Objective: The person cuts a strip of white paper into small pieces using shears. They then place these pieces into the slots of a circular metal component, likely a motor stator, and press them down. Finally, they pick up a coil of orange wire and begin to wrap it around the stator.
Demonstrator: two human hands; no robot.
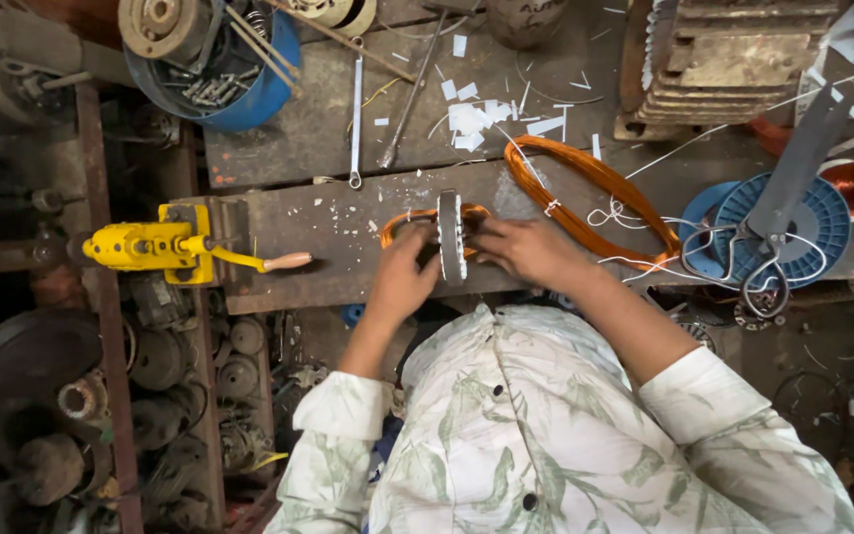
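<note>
A grey metal stator ring (450, 235) stands on edge on the wooden workbench (289, 218), with an orange copper wire coil (399, 222) threaded through it. My left hand (402, 277) grips the ring and coil from the left. My right hand (531, 250) holds the coil's right side against the ring. A second, larger loop of copper wire (585, 193) lies on the bench just right of my right hand.
A yellow hand-crank winder (165, 245) is clamped at the bench's left end. A spanner (356, 119), paper scraps (469, 117), a blue tub of bolts (224, 74), blue spools (783, 222), scissors (763, 277) and a motor housing (733, 59) sit around. Motor parts fill the floor at left.
</note>
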